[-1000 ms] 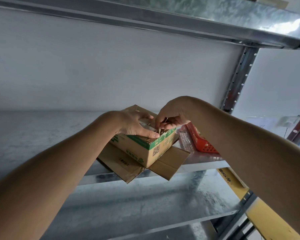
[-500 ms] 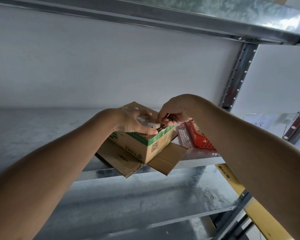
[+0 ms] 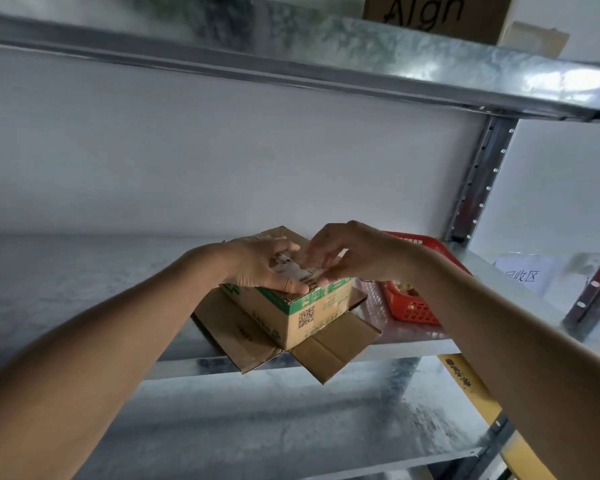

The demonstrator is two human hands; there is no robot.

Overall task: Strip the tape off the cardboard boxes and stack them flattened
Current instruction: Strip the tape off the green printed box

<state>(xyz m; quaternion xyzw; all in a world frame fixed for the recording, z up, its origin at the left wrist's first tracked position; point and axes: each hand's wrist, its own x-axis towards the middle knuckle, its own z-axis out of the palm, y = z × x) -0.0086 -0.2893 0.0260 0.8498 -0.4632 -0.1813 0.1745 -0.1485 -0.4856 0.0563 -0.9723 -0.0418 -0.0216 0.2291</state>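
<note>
A small brown cardboard box (image 3: 309,317) with green print and a QR code stands upside down on the metal shelf (image 3: 84,289), its lower flaps spread flat. My left hand (image 3: 260,268) rests on the box top, thumb pressed along the near edge. My right hand (image 3: 340,254) pinches a strip of clear tape (image 3: 305,271) with a white label, lifted off the top seam between the two hands. The far part of the box top is hidden by my hands.
A red plastic basket (image 3: 413,306) stands just right of the box. A perforated upright post (image 3: 478,174) rises at the right. Another shelf runs overhead with a brown carton (image 3: 437,15). A lower shelf (image 3: 291,427) and yellow beam (image 3: 471,386) lie below.
My right hand has risen and drawn right, pulling the tape strip up off the box top. The left hand stayed pressed on the box. The camera tilted upward.
</note>
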